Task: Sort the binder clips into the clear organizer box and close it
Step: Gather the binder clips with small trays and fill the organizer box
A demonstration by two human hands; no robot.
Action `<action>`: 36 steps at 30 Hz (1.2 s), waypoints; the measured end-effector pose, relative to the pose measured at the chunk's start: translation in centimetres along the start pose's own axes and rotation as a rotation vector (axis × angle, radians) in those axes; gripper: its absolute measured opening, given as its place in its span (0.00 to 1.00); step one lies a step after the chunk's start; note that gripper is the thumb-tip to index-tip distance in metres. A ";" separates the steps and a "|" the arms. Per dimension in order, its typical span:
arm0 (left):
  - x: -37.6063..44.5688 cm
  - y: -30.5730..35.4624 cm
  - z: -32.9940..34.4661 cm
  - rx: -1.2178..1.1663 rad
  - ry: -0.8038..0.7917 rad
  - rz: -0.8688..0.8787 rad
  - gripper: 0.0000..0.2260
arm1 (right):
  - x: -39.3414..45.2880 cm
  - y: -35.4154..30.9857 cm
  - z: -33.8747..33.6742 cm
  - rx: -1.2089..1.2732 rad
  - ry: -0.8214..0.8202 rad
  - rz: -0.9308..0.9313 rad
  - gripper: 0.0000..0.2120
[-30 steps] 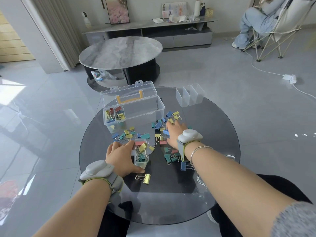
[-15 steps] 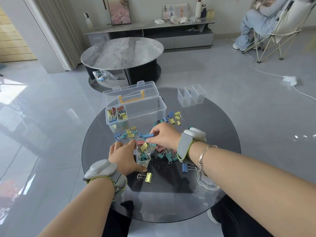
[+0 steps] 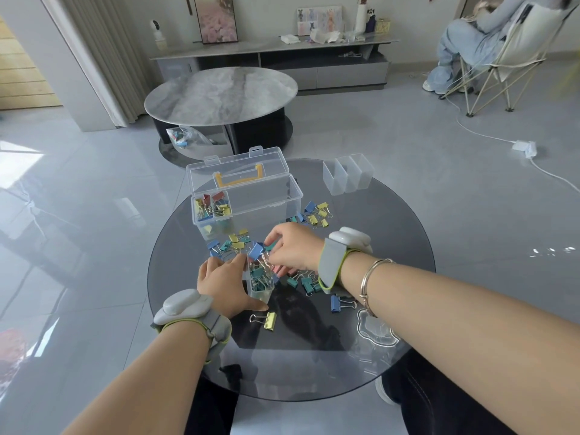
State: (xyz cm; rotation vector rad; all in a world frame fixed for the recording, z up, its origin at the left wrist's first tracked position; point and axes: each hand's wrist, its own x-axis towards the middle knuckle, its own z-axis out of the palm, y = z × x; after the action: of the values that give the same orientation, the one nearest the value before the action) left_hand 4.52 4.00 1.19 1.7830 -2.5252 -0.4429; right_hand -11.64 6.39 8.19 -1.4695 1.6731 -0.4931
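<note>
Left hand (image 3: 226,285): my grip wraps a small clear bin (image 3: 260,282) of teal clips, mid-tabletop.
Right hand (image 3: 293,248): my fingers pinch a blue binder clip (image 3: 255,250) just over that bin.
Organizer box (image 3: 248,202): lid open, toward the tabletop's far edge, mixed clips in its left compartment.
Loose clips (image 3: 315,213): scattered between box and hands.
Yellow clip (image 3: 269,320): nearer me.
Spare bins (image 3: 346,175): far right edge.

Blue, teal, yellow and pink metal binder clips (image 3: 315,213) are showing against the round smoky-grey glass table (image 3: 392,233). The clear plastic organizer box (image 3: 248,196) is wearing a yellow handle, and the oval grey-veined marble table (image 3: 219,94) is lying beyond.
</note>
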 end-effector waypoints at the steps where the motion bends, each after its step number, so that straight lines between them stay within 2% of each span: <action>1: 0.0 0.0 0.0 -0.001 0.001 0.000 0.32 | -0.1 0.0 0.0 -0.004 0.000 -0.001 0.13; 4: 0.1 0.0 0.0 0.012 0.005 0.000 0.32 | -0.6 -0.2 0.0 -0.001 0.025 0.000 0.08; 9: 0.2 -0.1 0.1 0.018 0.000 -0.002 0.32 | -0.7 -0.1 0.6 0.048 0.092 0.009 0.07; 14: 0.3 -0.2 0.1 0.013 0.000 0.001 0.32 | -0.8 0.2 1.1 0.000 0.178 -0.036 0.10; 17: 0.4 -0.2 0.2 0.010 -0.002 -0.002 0.33 | -0.7 0.5 0.9 0.016 0.162 -0.028 0.11; 28: 0.1 -0.2 0.3 0.002 0.017 0.001 0.31 | -1.0 1.7 2.9 -0.008 0.285 -0.094 0.03; 32: 0.0 -0.2 0.2 0.004 0.017 -0.001 0.30 | -0.9 1.8 2.9 -0.080 0.269 -0.094 0.03; 36: 0.0 -0.1 0.1 0.002 0.019 -0.001 0.31 | -1.3 1.8 2.7 -0.194 0.209 -0.085 0.07</action>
State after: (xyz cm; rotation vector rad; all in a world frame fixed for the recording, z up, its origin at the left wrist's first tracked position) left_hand 4.62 4.02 1.03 1.7803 -2.5132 -0.4213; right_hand -10.74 8.67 5.71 -1.6831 1.8702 -0.5603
